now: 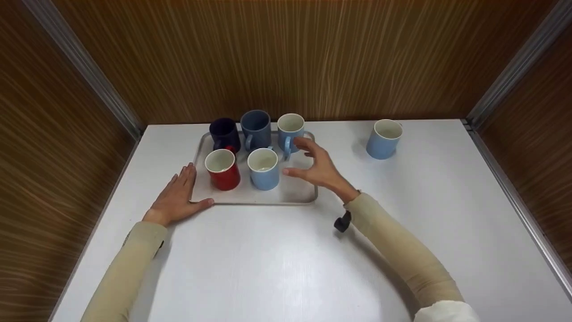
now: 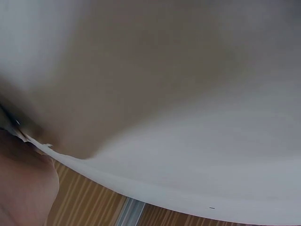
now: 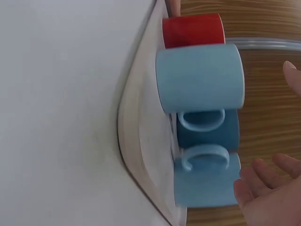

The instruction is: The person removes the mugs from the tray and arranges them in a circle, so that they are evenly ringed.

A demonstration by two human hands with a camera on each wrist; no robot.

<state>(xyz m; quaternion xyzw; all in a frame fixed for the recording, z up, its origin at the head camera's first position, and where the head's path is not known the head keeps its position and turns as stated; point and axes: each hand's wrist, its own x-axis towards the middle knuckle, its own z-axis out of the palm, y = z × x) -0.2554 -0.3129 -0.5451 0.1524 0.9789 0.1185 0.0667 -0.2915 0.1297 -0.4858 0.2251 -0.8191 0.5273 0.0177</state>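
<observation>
Overlapping mugs (image 1: 264,176), partly hidden tray (image 1: 297,192), wrist views cropping hands (image 2: 26,183) (image 3: 275,202)

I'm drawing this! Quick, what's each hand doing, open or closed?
Left hand: open, against the tray.
Right hand: open, holding nothing, near a light blue mug.

The red mug (image 1: 227,179), front light blue mug (image 1: 265,180) and lone light blue mug (image 1: 382,146) look like smooth glazed ceramic with a soft gloss, as do the back light blue mug (image 3: 207,186), grey-blue mug (image 1: 261,137) and dark blue mug (image 1: 229,137). The tray (image 1: 295,193) is smooth and matt, its exact material unclear. The table (image 1: 268,259) has a smooth, satin top. The back wall (image 1: 290,58) shows streaky wood grain; the corner strip (image 1: 85,62) looks like dull metal. The right sleeve (image 1: 397,246) is matt, lightly wrinkled cloth
</observation>
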